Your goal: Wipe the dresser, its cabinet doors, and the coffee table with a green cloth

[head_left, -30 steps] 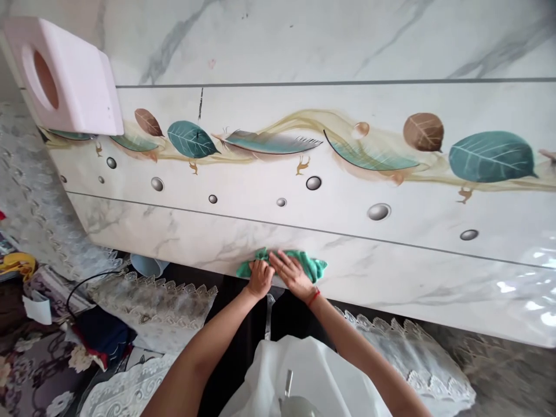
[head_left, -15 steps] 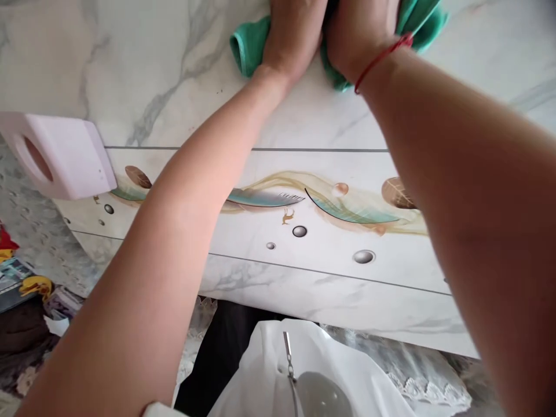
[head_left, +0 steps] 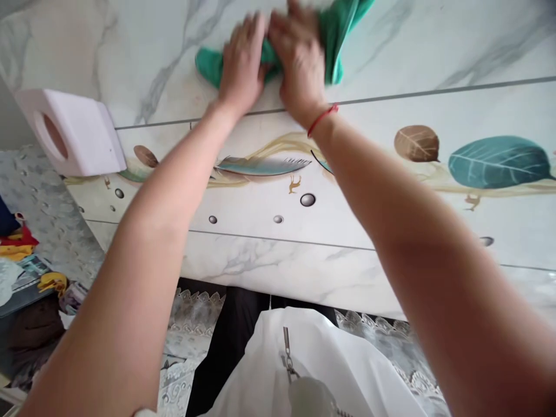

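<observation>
A crumpled green cloth [head_left: 334, 43] lies on the marble-patterned tabletop [head_left: 143, 35] near the top of the view. My left hand [head_left: 244, 61] grips its left part, thumb turned inward. Pressed onto the middle and right of the same cloth is my right hand [head_left: 299, 61], with a red cord bracelet at the wrist. Motion smears the fingertips of both hands. The two hands sit close together, with a strip of cloth showing between them.
A pale pink tissue box [head_left: 87, 136] with an oval opening stands at the table's left edge. Leaf and feather patterns run along the near band. Below left are piled clothes [head_left: 35, 324] and a yellow item [head_left: 52, 282]. Lace-edged fabric [head_left: 195, 307] hangs under the near edge.
Both hands have come nearer to my body and slightly left, dragging the cloth along. The fingers, out of frame before, now show. The view has shifted a little.
</observation>
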A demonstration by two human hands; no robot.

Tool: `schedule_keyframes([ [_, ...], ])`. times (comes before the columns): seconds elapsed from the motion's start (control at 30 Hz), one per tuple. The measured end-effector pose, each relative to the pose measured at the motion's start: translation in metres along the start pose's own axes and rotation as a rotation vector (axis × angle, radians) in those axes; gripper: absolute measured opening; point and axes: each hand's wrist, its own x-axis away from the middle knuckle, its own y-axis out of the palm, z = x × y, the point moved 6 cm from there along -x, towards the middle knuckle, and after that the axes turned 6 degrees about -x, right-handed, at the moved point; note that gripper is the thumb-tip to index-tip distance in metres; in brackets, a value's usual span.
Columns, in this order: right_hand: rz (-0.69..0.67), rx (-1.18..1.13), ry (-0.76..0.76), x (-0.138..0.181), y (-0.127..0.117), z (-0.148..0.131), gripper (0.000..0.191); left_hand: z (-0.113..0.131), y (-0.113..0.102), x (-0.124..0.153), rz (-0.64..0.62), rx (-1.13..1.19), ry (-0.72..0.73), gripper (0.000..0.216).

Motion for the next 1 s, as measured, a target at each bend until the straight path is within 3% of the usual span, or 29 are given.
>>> schedule_keyframes([
  [0.1,-0.072,0.156,-0.074,0.096,0.054,-0.001,0.031,-0.014,0.042,0.096,-0.063,-0.065,-0.070,0.062],
  [0.2,-0.167,0.114,-0.096,0.230,0.110,0.016,0.043,-0.009,0.102,0.226,-0.114,-0.006,-0.036,0.046],
  [0.33,-0.299,0.123,-0.021,0.444,0.170,0.034,0.052,0.024,0.193,0.417,-0.497,0.042,-0.076,0.026],
  [0.43,-0.403,0.081,0.164,0.582,0.204,0.030,0.057,0.058,0.228,0.530,-0.626,0.097,-0.065,0.019],
  [0.53,-0.440,0.037,0.304,0.665,0.221,0.011,0.059,0.087,0.242,0.599,-0.739,0.202,-0.035,0.013],
  [0.63,-0.396,-0.001,0.392,0.690,0.212,-0.008,0.061,0.096,0.234,0.619,-0.764,0.324,-0.059,0.016],
  [0.73,-0.374,-0.096,0.467,0.679,0.184,-0.018,0.061,0.082,0.210,0.604,-0.677,0.464,-0.143,0.013],
  [0.9,-0.406,-0.380,0.534,0.632,0.119,-0.046,0.039,0.045,0.156,0.579,-0.393,0.558,-0.408,0.064],
  [1.0,-0.313,-0.573,0.589,0.609,0.080,-0.077,0.040,0.064,0.131,0.574,-0.362,0.733,-0.503,0.089],
])
